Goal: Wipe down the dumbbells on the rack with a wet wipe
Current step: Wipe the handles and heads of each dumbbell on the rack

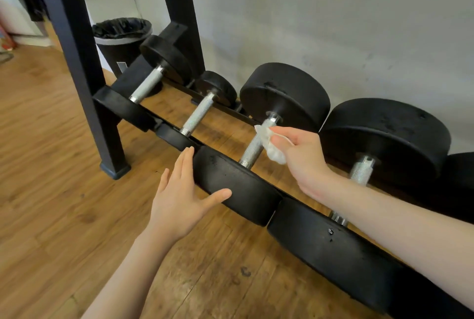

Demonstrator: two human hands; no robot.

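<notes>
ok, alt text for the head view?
A right hand presses a crumpled wet wipe against a dumbbell's knurled handle on a low black rack, while the open left hand steadies that dumbbell's near weight head.

The dumbbells (pixel 284 103) have matte black heads and silver handles with a fine knurled crosshatch. Against the handle nearest the black rack (pixel 74 36), the wipe (pixel 272 147) is white. Beside the rack, a black-lined bin (pixel 120 34); below it, brown woodgrain floor (pixel 51 165).
</notes>
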